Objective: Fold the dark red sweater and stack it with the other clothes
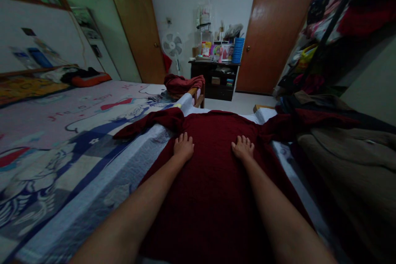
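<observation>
A dark red long-sleeved garment (216, 189) lies spread out in front of me, its far edge lying away from me. One sleeve (154, 121) reaches out to the left and another to the right. On the upper left part of the cloth rests my left hand (183, 147), palm down with fingers spread. My right hand (243, 148) lies flat on the upper right part, fingers apart as well. Neither hand grasps anything. Under the garment a pale patterned sheet (136, 169) shows along both sides.
To the left is a bed with a printed cover (83, 119). Folded dark clothes (349, 152) are piled at the right. A reddish cloth bundle (182, 84) sits beyond the left sleeve. Farther off stand a black cabinet (213, 78), a white fan (173, 45) and a wooden door (272, 29).
</observation>
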Available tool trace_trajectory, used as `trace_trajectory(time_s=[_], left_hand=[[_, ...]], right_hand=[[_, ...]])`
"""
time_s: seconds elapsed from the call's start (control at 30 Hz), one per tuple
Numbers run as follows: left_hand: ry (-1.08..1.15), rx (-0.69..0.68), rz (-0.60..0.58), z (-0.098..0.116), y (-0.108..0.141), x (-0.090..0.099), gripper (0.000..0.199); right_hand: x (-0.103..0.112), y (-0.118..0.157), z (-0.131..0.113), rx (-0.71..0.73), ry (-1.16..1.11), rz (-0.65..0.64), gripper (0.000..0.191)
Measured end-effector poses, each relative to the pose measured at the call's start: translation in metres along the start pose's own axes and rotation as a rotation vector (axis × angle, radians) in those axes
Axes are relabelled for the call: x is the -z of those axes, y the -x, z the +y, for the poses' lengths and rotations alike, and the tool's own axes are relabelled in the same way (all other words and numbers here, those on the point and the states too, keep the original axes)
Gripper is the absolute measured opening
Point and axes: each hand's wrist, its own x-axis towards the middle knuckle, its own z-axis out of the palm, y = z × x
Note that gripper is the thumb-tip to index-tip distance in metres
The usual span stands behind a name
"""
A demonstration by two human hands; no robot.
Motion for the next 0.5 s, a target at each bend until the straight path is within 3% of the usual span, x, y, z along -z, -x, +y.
trace_trajectory(time_s=[0.13, 0.23, 0.37, 0.5], left_hand=[[0.068, -0.159, -0.045, 0.036, 0.038, 0.007, 0.042], [0.145, -0.234, -0.131, 0.056, 0.070, 0.002, 0.057], [0.177, -0.249, -0.132, 0.065, 0.093, -0.009, 0.068], [0.167, -0.257, -0.091, 0.062, 0.095, -0.015, 0.069]], right_hand=[[0.010, -0.007, 0.010, 0.049, -0.042, -0.159, 0.065], [0.011, 0.004, 0.019, 0.093, -0.049, -0.113, 0.063], [0.005, 0.041, 0.027, 0.152, 0.000, -0.056, 0.058], [0.005, 0.072, 0.035, 0.168, 0.020, -0.050, 0.054]])
